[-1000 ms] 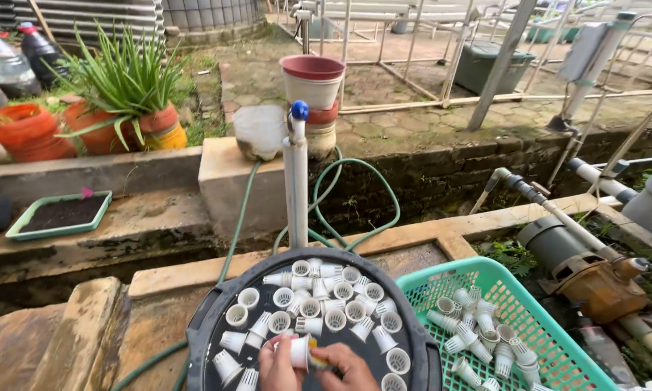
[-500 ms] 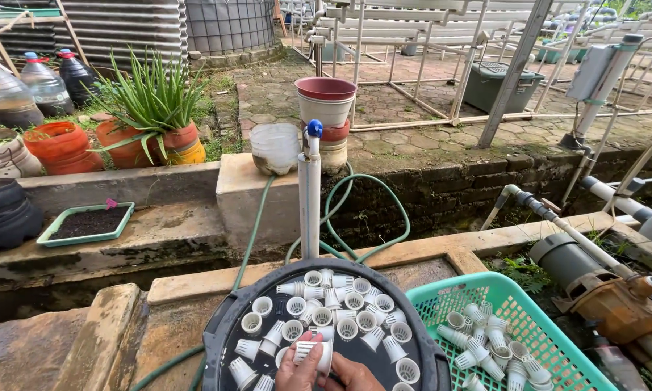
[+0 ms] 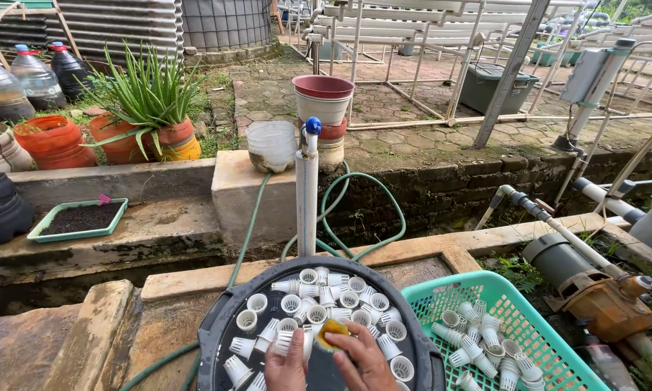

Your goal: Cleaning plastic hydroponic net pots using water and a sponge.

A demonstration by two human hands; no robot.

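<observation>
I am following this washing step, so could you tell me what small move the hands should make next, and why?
Probably rub the yellow sponge in the right hand over the white net cup that the left hand holds above the black basin. Sponge and cup already meet, and many cups still lie in the basin.

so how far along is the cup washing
Done, it seems: a pile of white net cups lies in the green basket. In hand: the left hand holds a cup over the dark tub, while the right hand presses a yellow sponge against it. Left: a larger lot of cups in the tub, so well under half looks moved over.
</observation>
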